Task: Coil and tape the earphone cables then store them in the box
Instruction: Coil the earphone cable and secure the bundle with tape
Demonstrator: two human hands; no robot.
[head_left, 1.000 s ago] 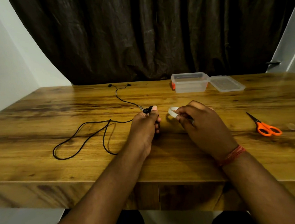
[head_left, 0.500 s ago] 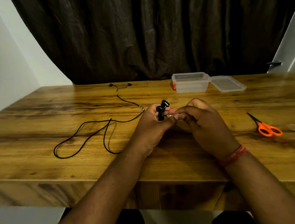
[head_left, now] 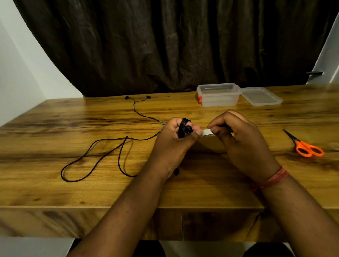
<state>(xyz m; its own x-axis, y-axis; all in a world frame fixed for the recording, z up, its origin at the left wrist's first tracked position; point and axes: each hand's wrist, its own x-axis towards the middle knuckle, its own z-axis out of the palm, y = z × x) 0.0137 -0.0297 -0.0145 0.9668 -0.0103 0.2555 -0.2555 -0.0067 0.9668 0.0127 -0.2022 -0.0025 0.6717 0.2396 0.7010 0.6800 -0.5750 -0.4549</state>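
My left hand grips a coiled black earphone cable upright between thumb and fingers. My right hand is closed around a roll of tape, mostly hidden, and a pale strip of tape stretches from it to the left thumb. A second black earphone cable lies uncoiled in loops on the wooden table to the left, its earbuds at the far edge. The clear plastic box stands open at the back, with its lid lying beside it.
Orange-handled scissors lie on the table to the right of my right hand. A dark curtain hangs behind the table. A small black piece shows by my left wrist.
The hands were together at the coil half a second ago. They have since moved apart, and a strip of tape now spans between them. The coil stays in my left hand.
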